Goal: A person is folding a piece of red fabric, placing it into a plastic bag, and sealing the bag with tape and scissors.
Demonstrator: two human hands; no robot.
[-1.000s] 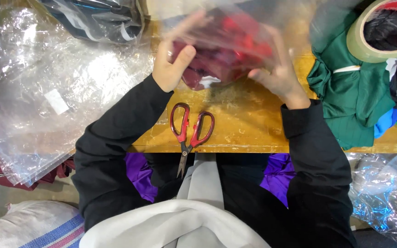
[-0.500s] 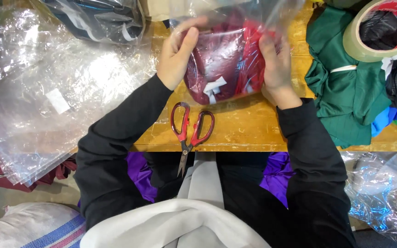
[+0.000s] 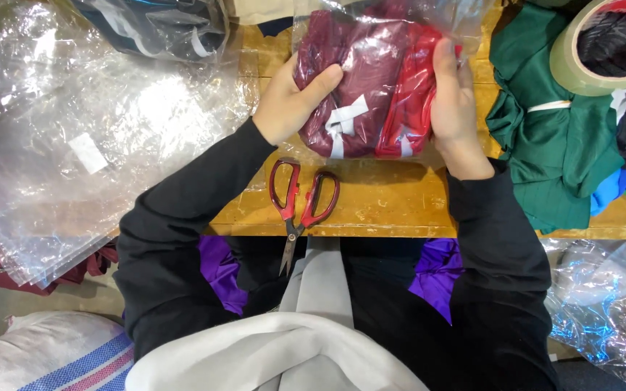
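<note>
A clear plastic bag [image 3: 378, 87] packed with folded maroon and red garments with white trim stands on the yellow wooden table [image 3: 393, 206]. My left hand [image 3: 291, 98] grips the bag's left side, thumb across its front. My right hand [image 3: 454, 101] presses flat against the bag's right side. Both arms are in black sleeves. Red-handled scissors [image 3: 300, 203] lie on the table just below the bag, blades pointing over the near edge toward me.
A stack of empty clear plastic bags [image 3: 74, 145] covers the left. Another bagged dark garment [image 3: 161, 25] lies at the top left. Green folded cloth [image 3: 552, 130], blue cloth [image 3: 617, 185] and a large tape roll [image 3: 603, 47] sit at the right. Crumpled plastic [image 3: 603, 304] lies lower right.
The bag of garments has come down from a blurred, lifted position to stand on the table. My hands have shifted to clamp its two sides.
</note>
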